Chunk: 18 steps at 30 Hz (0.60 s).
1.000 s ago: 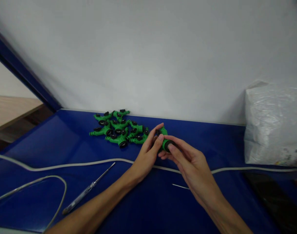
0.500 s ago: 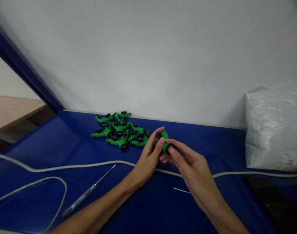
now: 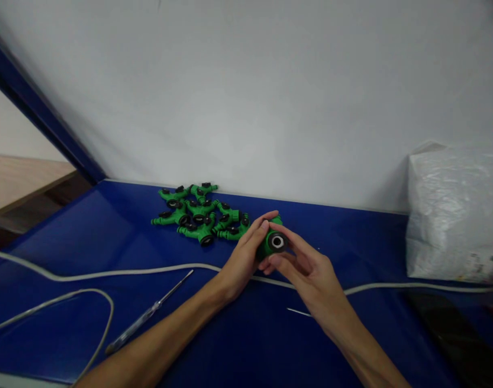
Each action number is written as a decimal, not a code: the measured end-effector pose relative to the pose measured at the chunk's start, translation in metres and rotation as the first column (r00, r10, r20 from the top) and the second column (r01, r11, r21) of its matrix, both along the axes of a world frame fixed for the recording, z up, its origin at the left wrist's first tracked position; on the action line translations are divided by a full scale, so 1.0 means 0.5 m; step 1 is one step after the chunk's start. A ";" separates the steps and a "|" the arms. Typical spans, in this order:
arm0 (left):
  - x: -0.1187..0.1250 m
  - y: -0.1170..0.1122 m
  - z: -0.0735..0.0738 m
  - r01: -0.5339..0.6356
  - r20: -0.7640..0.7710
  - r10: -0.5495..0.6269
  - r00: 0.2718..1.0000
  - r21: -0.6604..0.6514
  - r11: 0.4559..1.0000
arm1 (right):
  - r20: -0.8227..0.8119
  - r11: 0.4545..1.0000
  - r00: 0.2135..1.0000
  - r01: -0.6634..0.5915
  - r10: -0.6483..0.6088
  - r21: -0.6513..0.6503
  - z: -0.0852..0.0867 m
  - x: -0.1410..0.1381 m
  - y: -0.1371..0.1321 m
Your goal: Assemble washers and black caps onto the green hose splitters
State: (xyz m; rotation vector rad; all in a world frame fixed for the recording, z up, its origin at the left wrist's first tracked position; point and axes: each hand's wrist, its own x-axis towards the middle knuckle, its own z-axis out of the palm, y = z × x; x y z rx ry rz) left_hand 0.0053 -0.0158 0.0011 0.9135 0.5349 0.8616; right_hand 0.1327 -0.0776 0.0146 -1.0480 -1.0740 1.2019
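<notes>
Hands clasp a green fitting

Both hands meet on one green plastic hose fitting with a black ring [image 3: 275, 242]. The left hand [image 3: 246, 257] grips its body; the right hand [image 3: 306, 269] pinches the ringed end. A pile of green plastic fittings [image 3: 200, 213] lies just beyond the left hand, a clear-handled screwdriver [image 3: 149, 313] nearer the left forearm.

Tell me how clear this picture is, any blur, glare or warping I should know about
Head view: soft, dim and slightly hazy overall; the green fitting held between the left hand and right hand reads clearly enough, its black ring end facing the camera. The blue table shows a faint sheen, no hard glare. The edges bend with wide-angle distortion, and the white bag looks smeared.
</notes>
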 end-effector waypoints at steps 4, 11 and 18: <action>0.000 0.010 -0.011 0.094 0.040 -0.092 0.995 -0.056 0.994 | 0.022 0.999 0.999 0.045 -0.045 -0.026 -0.001 0.004 0.006; -0.013 0.016 -0.017 0.020 -0.133 -0.001 0.991 0.145 0.989 | 0.224 0.976 0.951 0.216 -0.214 0.018 -0.018 0.024 0.021; -0.010 -0.002 0.008 0.040 -0.352 0.061 0.934 0.272 0.961 | 0.333 0.977 0.919 0.194 -0.211 0.084 -0.025 0.030 0.015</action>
